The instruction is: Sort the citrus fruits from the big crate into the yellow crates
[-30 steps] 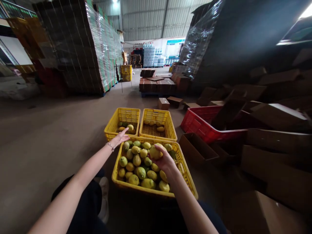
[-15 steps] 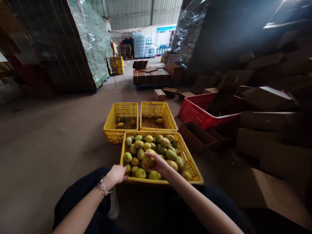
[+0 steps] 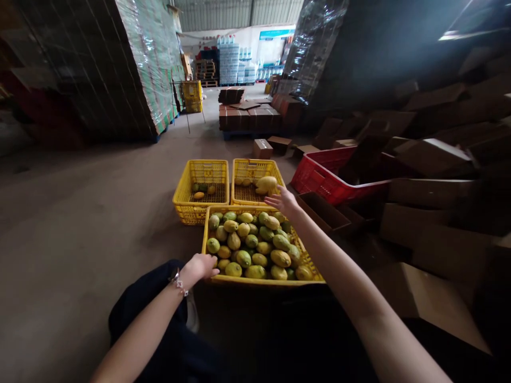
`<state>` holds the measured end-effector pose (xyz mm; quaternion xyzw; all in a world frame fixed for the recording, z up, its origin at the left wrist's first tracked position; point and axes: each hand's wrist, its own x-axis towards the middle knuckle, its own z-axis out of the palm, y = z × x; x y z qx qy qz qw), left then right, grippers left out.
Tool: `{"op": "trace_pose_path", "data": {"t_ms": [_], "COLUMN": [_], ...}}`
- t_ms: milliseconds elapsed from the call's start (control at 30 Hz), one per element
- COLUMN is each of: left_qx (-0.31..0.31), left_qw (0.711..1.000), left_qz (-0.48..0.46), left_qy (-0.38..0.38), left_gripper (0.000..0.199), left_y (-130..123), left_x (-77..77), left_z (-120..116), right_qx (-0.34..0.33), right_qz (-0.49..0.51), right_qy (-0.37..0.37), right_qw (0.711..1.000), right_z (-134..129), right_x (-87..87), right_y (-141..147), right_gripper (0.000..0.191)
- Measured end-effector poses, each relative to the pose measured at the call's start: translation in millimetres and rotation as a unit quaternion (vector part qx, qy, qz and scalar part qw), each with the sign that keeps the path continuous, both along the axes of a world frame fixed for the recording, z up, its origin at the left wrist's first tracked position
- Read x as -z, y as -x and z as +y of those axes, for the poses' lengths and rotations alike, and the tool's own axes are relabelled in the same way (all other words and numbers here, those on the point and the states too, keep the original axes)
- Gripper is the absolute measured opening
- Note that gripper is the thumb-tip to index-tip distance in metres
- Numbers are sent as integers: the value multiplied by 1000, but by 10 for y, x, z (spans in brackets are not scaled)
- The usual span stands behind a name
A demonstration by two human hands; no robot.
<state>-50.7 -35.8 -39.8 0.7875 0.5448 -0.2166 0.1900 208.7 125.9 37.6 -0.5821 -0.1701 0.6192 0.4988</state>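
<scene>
A yellow crate [image 3: 260, 282] full of green and yellow fruits [image 3: 281, 258] stands in front of me. My left hand [image 3: 204, 266] is closed on its near left corner. Beyond it stand two more yellow crates, a left one [image 3: 191, 214] and a right one [image 3: 282, 176], each with a few fruits at the bottom. Over the near right part of the right crate my right hand [image 3: 284, 203] is open, fingers spread. A large yellow fruit [image 3: 265, 185] is just beyond its fingers, apparently in the air and apart from them.
A red crate [image 3: 328, 186] and an open cardboard box [image 3: 324, 211] stand to the right, beside heaped cartons [image 3: 435, 298]. Further back are a small box [image 3: 262, 149], flat cardboard stacks [image 3: 249, 119] and a wrapped pallet load [image 3: 154, 64] at the left.
My right hand has moved from the full crate forward to the right rear crate and has let go of the yellow fruit. My left hand stays at the crate's corner.
</scene>
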Motion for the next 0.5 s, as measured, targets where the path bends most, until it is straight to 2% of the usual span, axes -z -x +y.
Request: {"op": "trace_pose_path", "data": {"t_ms": [67, 133, 200, 300, 400, 500], "left_qx": [-4, -8, -8, -1, 0, -4], "left_qw": [1000, 1000, 1000, 1000, 1000, 1000], "left_qz": [1, 5, 5, -4, -9, -5], "left_qy": [0, -6, -12, -8, 2, 2], "left_gripper": [33, 31, 30, 30, 31, 32], "left_y": [10, 32, 52, 62, 50, 38], "left_x": [15, 35, 57, 88, 107, 99], "left_z": [-6, -23, -41, -48, -29, 2], "right_qx": [-7, -34, -66, -107, -137, -190], "right_qz": [-6, 1, -8, -83, -162, -240], "right_qy": [5, 20, 24, 4, 2, -15], "right_qw": [1000, 999, 997, 991, 977, 952], "right_z": [4, -145, -345, -545, -566, -535], "right_x": [-23, 80, 255, 546, 822, 1088], "right_y": [-63, -96, -109, -101, -22, 181], "right_gripper": [29, 23, 16, 9, 7, 11]}}
